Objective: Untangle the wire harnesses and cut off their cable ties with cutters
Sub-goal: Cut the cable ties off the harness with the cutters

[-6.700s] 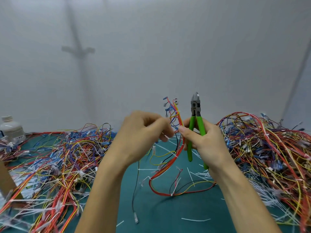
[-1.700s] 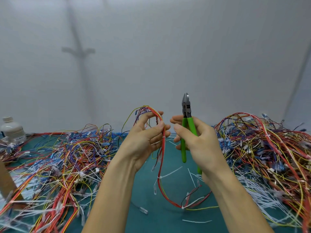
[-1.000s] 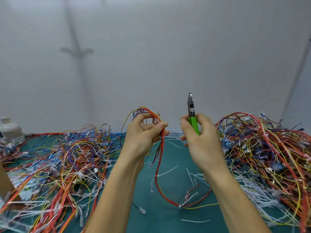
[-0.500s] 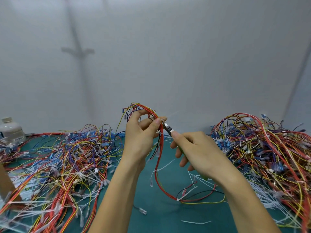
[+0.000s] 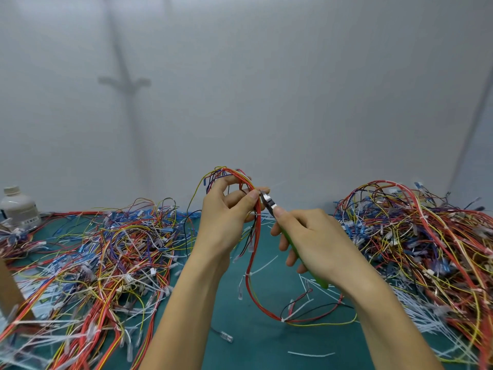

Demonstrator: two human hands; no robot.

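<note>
Red harness wires [image 5: 255, 236] hang down to the teal mat [image 5: 266, 345], pinched high above it in my left hand [image 5: 226, 217] so the green cutters [image 5: 268, 202], gripped tight in my right hand [image 5: 314, 241], can reach in and snip.

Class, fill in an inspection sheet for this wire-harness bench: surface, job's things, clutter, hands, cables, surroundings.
Surface: teal mat, bare only in the middle.
Job's things: harness held up, its loop trailing onto the mat; green-handled cutters with the head at the harness by the left thumb. Whether it bites a tie cannot be told.
Clutter: cut ties strewn on the mat; white bottle at far left.
Hands: left hand grips the harness; right hand grips the cutters.
Cables: left pile and right pile of tangled coloured wires, with ties among them.
Surroundings: plain pale wall.
</note>
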